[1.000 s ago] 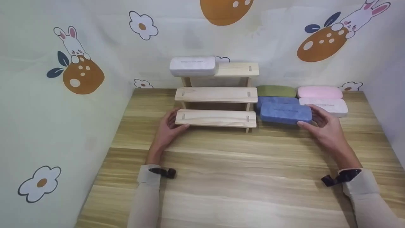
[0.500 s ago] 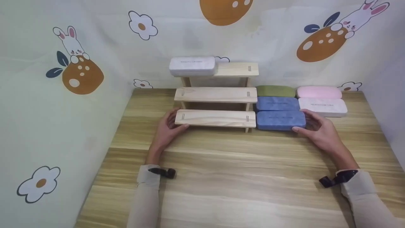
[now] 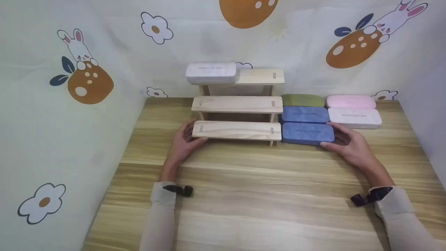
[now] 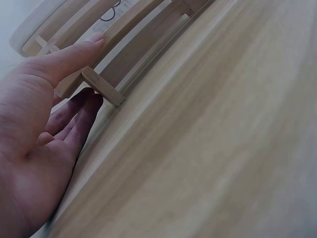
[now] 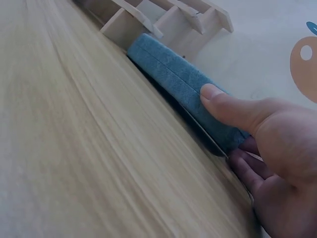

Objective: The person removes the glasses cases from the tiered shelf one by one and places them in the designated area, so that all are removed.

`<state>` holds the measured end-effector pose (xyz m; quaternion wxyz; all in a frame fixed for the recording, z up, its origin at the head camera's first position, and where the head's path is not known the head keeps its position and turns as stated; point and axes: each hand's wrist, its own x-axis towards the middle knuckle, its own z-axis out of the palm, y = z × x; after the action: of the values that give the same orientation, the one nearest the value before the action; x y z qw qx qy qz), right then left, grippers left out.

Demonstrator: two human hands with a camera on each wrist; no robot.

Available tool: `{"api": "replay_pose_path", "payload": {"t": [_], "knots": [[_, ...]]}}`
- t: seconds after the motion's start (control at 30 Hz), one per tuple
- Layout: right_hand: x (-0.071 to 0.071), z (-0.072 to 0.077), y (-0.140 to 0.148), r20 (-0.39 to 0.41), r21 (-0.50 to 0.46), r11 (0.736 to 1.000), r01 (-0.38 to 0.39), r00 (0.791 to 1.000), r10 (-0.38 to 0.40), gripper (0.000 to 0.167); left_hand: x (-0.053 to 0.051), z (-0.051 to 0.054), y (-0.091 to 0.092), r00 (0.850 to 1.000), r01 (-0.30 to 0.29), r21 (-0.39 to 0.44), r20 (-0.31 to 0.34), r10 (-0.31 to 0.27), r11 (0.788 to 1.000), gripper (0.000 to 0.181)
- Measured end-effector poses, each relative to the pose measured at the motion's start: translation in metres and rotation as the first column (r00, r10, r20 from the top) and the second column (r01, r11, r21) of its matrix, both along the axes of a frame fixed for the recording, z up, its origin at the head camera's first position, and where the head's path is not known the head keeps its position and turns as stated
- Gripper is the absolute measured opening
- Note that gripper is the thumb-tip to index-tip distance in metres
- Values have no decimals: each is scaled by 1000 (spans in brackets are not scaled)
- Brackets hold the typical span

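My right hand (image 3: 355, 148) grips the right end of a blue glasses case (image 3: 308, 132), thumb at its front side and fingers behind. The case lies on the table, close to the right end of a three-step wooden stand (image 3: 237, 129). In the right wrist view the thumb presses the side of the blue case (image 5: 173, 82). My left hand (image 3: 182, 144) holds the left end of the stand's lowest step. The left wrist view has that thumb on the step's front edge, with fingers under and behind the end. A white glasses case (image 3: 211, 72) sits on the top step, at its left.
Behind the held case lies a second blue case (image 3: 305, 114), then a green case (image 3: 303, 100) by the back wall. Right of these are a white case (image 3: 355, 118) and a pink case (image 3: 351, 101). Printed cloth walls (image 3: 195, 31) bound the wooden table (image 3: 258, 195).
My right hand has lowered the blue case onto the table and shifted it left and nearer, in front of the second blue case. My left hand keeps its hold on the stand.
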<state>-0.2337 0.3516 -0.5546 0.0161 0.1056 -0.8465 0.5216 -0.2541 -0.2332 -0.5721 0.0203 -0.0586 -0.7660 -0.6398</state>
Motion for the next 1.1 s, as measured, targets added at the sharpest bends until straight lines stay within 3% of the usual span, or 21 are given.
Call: {"api": "replay_pose_path", "payload": {"t": [0.2,0.53,1.1], "knots": [[-2,-1,1,8,46,999,9,1000,-10,79,0,2,1,1000,-9,1,13,9,1000,91],[-2,-2,0,35,14,999,44,998,-44,81,1,2,0,1000,-14,8,7,14,1000,88],[-2,-5,-2,-13,8,999,42,999,-42,80,0,-1,1,1000,-3,48,-4,3,999,89]]}}
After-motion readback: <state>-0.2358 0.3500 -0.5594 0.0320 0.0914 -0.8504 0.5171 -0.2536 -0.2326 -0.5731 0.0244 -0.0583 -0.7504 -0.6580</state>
